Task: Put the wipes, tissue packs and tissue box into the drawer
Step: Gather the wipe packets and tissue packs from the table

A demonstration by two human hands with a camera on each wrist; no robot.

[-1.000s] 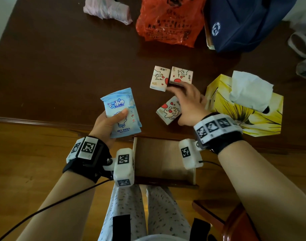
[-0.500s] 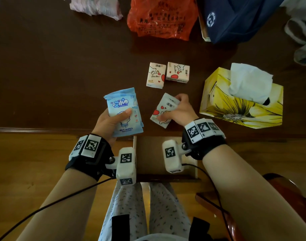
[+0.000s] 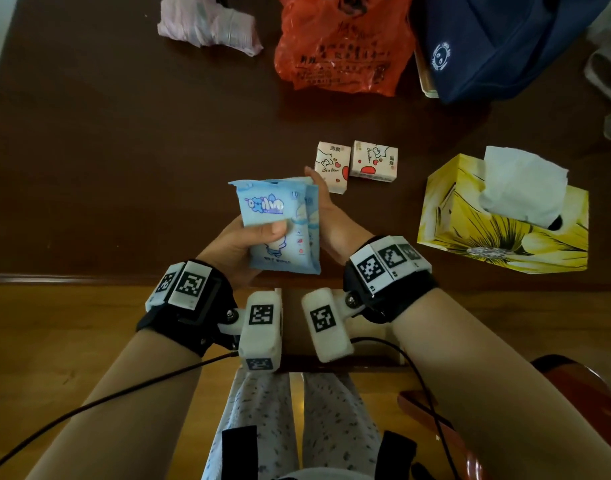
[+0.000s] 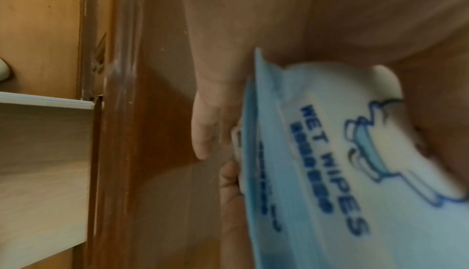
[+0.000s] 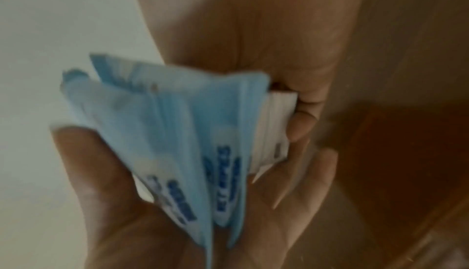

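Observation:
My left hand [image 3: 262, 233] grips two blue wet wipes packs [image 3: 273, 206] upright over the table's front edge, thumb across the front. My right hand [image 3: 332, 220] is against their right side. It holds a white tissue pack [image 5: 276, 129] against the back of the wipes [image 5: 177, 133]; the head view hides that pack. Two more tissue packs [image 3: 332, 166] [image 3: 375, 161] lie side by side on the dark table. The yellow tissue box [image 3: 505, 230] stands at the right. The open drawer [image 4: 43, 153] is under the table edge, below both wrists.
An orange plastic bag [image 3: 342, 46], a navy bag [image 3: 505, 39] and a pink bundle [image 3: 207, 26] lie along the table's far side. A reddish chair [image 3: 574, 393] shows at the lower right. My legs are below the drawer front [image 3: 359, 363].
My right hand has lifted the third tissue pack off the table and brought it left against the wipes. The left hand with the wipes has shifted slightly right.

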